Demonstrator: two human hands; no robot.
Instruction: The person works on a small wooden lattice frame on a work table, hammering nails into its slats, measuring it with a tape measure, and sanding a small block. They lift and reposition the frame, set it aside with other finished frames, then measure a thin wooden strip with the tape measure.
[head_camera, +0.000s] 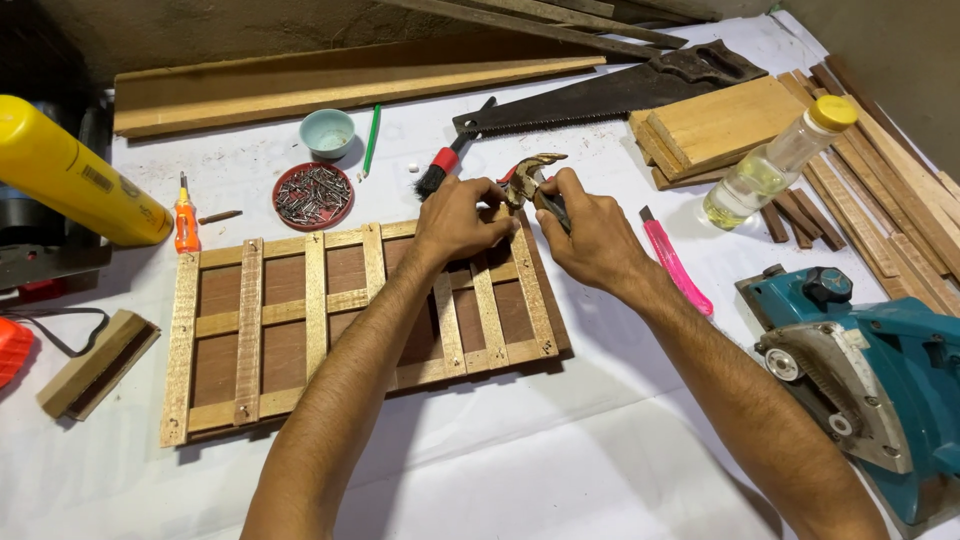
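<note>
A wooden lattice frame (300, 330) of light slats over a brown board lies flat on the white table. My left hand (458, 218) rests on its far right corner, fingers pinched at the slat there. My right hand (585, 235) grips the handle of a claw hammer (530, 175) close to its head, which sits right at that same corner beside my left fingers. Whether a nail is held between my left fingers is hidden.
A red dish of nails (313, 196), a small teal bowl (328, 132), a green pencil (371, 140), a brush (450, 160), an orange screwdriver (186, 220) and a handsaw (610, 92) lie behind. Yellow bottle (70, 170) left; pink knife (678, 266), clear bottle (775, 160), wood strips (880, 190), teal power tool (870, 370) right.
</note>
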